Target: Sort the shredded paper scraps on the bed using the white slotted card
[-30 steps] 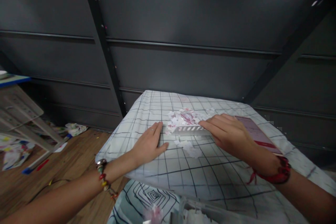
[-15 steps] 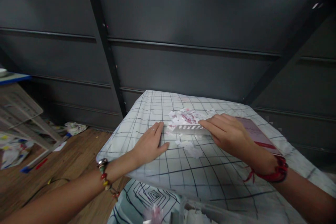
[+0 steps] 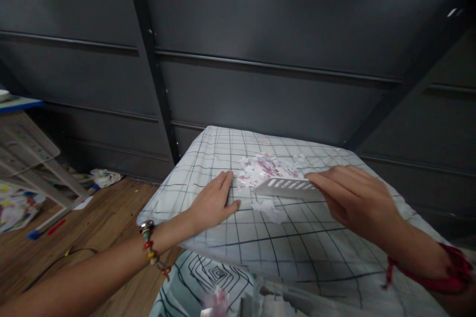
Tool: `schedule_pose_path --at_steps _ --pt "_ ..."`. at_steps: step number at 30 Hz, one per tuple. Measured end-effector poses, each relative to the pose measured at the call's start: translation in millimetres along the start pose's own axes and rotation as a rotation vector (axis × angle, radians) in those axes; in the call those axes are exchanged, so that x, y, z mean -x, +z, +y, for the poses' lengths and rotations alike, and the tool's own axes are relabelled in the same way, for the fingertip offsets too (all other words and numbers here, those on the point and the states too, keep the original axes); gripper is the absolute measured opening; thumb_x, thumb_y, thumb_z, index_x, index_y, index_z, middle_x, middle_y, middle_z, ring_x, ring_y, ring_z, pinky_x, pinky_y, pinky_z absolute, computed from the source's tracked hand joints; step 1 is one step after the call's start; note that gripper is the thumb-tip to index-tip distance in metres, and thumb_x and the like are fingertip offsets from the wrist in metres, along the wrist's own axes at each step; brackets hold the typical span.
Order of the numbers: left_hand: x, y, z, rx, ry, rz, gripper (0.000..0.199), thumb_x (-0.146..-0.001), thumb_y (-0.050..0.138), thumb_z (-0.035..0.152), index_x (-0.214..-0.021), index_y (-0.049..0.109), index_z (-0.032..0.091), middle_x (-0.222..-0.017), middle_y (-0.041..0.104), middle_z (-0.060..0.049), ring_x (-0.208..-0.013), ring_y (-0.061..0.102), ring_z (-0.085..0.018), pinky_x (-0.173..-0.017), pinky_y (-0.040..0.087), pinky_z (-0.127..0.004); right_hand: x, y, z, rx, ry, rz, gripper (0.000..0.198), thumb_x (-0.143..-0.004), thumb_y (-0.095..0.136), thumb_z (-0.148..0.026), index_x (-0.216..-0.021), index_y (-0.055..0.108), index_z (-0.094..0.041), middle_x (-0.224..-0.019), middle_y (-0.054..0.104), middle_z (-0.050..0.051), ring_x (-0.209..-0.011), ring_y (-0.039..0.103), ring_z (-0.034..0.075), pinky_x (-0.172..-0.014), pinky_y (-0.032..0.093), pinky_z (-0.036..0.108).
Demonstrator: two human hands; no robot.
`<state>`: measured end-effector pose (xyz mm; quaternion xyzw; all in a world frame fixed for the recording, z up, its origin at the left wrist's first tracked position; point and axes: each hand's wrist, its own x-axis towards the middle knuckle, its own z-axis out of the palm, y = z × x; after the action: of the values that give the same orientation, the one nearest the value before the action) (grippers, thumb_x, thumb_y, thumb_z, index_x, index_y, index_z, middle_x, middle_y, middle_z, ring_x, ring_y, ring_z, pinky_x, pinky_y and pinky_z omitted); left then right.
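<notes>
My left hand (image 3: 211, 202) lies flat on the white checked cloth (image 3: 230, 148), palm down with thumb apart, holding nothing. Its fingertips are at the left edge of a pile of torn paper scraps (image 3: 266, 166), white with pink-red marks. In my right hand (image 3: 357, 203) is a white flat piece with a row of slots (image 3: 284, 186), gripped at its right end. The piece is tilted along the near side of the pile. Nearer to me, a few white scraps (image 3: 270, 211) lie loose on the cloth.
A clear plastic box (image 3: 260, 290) with pale contents stands at the near edge, beside a blurred pink-and-white item (image 3: 215, 302). Dark panels (image 3: 260, 94) rise behind the table. A desk (image 3: 26, 151), a red pen (image 3: 56, 228) and a cable (image 3: 48, 268) are on the left.
My right hand and the slotted piece have moved right and a little toward me. The pink card at the right is now hidden behind that hand. My left hand stays in place.
</notes>
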<state>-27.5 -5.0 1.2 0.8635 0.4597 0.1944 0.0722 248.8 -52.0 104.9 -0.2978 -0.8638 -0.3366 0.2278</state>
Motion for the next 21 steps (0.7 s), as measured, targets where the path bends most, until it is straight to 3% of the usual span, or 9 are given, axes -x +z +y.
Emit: schedule_pose_path --at_steps 8,14,21 --pt "1 -2 1 -0.018 0.039 0.006 0.055 -0.085 0.047 0.036 -0.134 0.036 0.013 -0.142 0.035 -0.018 -0.129 0.035 -0.033 -0.102 0.037 -0.049 -24 25 -14 0.055 -0.052 0.055 0.027 -0.079 0.04 0.0 -0.088 0.06 -0.016 -0.065 0.061 0.001 -0.06 0.049 0.013 -0.059 0.035 0.027" --pt "0 -3 2 -0.038 0.062 0.016 0.042 -0.086 0.047 0.035 -0.12 0.05 0.012 -0.141 0.037 -0.017 -0.129 0.035 -0.033 -0.103 0.036 -0.049 -23 27 -14 0.023 -0.042 0.044 0.028 -0.079 0.04 -0.001 -0.09 0.061 -0.015 -0.068 0.063 0.002 -0.061 0.05 0.013 -0.059 0.036 0.027" --pt "0 -3 3 -0.047 0.049 0.01 0.042 -0.086 0.048 0.036 -0.12 0.051 0.012 -0.142 0.037 -0.017 -0.13 0.034 -0.033 -0.103 0.036 -0.049 -23 29 -14 0.022 -0.035 0.042 0.029 -0.078 0.04 0.0 -0.091 0.062 -0.016 -0.068 0.063 0.002 -0.061 0.05 0.013 -0.059 0.036 0.027"
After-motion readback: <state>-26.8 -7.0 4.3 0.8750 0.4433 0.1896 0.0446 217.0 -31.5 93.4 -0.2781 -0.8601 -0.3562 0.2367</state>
